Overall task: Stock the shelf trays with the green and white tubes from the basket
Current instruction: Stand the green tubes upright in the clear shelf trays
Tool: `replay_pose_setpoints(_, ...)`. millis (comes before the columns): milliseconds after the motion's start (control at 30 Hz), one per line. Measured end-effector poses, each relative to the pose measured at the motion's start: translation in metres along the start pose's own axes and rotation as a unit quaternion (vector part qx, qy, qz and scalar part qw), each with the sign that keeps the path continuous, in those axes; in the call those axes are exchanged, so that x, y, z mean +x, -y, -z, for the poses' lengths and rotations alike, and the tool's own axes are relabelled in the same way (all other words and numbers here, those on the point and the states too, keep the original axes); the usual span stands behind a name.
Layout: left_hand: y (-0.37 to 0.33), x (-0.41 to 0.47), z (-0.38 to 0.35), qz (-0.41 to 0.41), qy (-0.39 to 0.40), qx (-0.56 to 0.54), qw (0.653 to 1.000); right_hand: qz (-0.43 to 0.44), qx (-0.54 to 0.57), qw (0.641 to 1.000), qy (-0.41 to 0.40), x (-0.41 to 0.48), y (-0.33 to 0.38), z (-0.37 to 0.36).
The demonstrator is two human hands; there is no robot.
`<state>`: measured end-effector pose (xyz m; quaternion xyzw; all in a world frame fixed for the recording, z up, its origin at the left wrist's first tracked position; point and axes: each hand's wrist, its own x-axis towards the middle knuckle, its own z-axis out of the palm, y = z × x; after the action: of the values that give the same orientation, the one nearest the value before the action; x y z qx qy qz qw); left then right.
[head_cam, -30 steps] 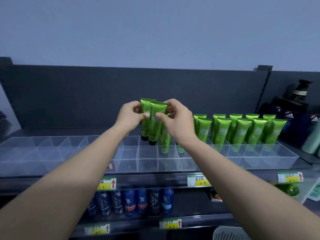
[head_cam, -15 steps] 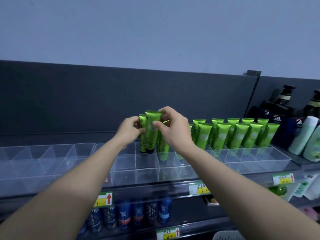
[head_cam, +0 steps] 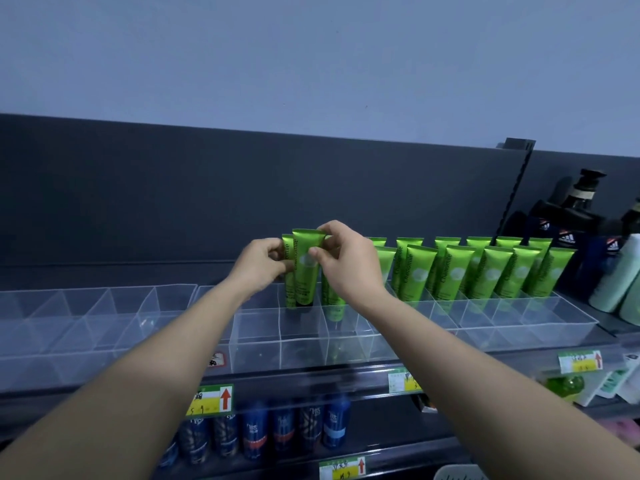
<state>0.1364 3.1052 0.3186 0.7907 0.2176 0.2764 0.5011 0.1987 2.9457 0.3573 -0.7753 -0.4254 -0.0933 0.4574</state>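
Your right hand (head_cam: 349,268) pinches the front green tube (head_cam: 306,271) upright over the clear tray (head_cam: 311,341). Your left hand (head_cam: 259,268) grips the tube behind (head_cam: 287,268).

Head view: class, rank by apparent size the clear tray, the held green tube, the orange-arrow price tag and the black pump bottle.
1. Clear tray, widest by far.
2. Pump bottle and green tube: similar in height, and the bottle is partly hidden, so unranked.
3. Price tag, smallest, though nearer the camera.

- tubes (head_cam: 417,271): bright green, each with a pale round mark
- trays (head_cam: 485,327): clear
- shelf tags (head_cam: 211,399): green and yellow, with red arrows
- cans (head_cam: 254,433) below: blue, labels perhaps orange-banded
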Motion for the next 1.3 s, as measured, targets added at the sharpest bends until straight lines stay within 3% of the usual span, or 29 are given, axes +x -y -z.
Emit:
replay_pose_setpoints(433, -0.004, -0.007, 0.008, 0.001, 0.033, -0.005, 0.999, -0.049, -0.023, 0.997, 0.055, -0.002, -0.009, -0.020)
replay_pose_setpoints(1100, -0.006, -0.025, 0.019, 0.019, -0.002, 0.060, 0.998, 0.023, -0.108, 0.994, 0.008, -0.014, 0.001, -0.010)
replay_pose_setpoints(1300, -0.005, -0.031, 0.021, 0.017, -0.008, 0.108, 0.994, -0.005, -0.094, 0.996, 0.008, -0.008, 0.002, -0.010)
